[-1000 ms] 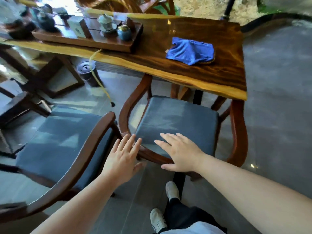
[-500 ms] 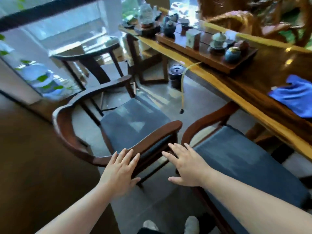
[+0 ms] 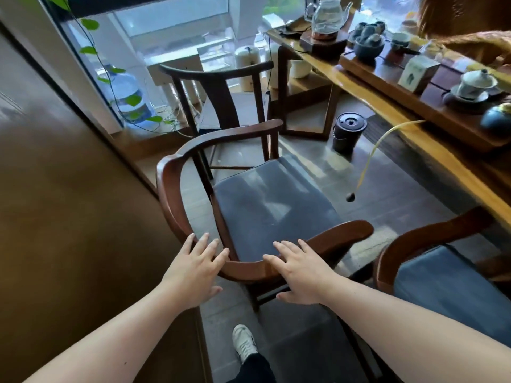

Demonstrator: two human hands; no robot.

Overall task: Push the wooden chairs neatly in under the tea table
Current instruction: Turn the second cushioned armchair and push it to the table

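Note:
A round-backed wooden chair point(image 3: 177, 205) with a blue-grey cushion stands in the middle, out from the tea table point(image 3: 431, 150) that runs along the right. My left hand point(image 3: 197, 268) and my right hand point(image 3: 300, 268) are both spread flat over the curved back rail at the near side, fingers apart, gripping nothing. A second cushioned chair point(image 3: 409, 244) sits at the right edge, partly under the table. A dark straight-backed chair point(image 3: 218, 78) stands farther back by the window.
A black lidded bin point(image 3: 349, 134) stands on the floor near the table. A yellow hose point(image 3: 370, 158) hangs off the table edge. The tea tray point(image 3: 392, 78) carries cups and a glass kettle point(image 3: 326, 17). A brown wall panel point(image 3: 69, 217) closes the left side.
My view has swung left from the right-hand chair to the middle one. Both hands have moved off the first chair and now lie over the middle chair's back rail.

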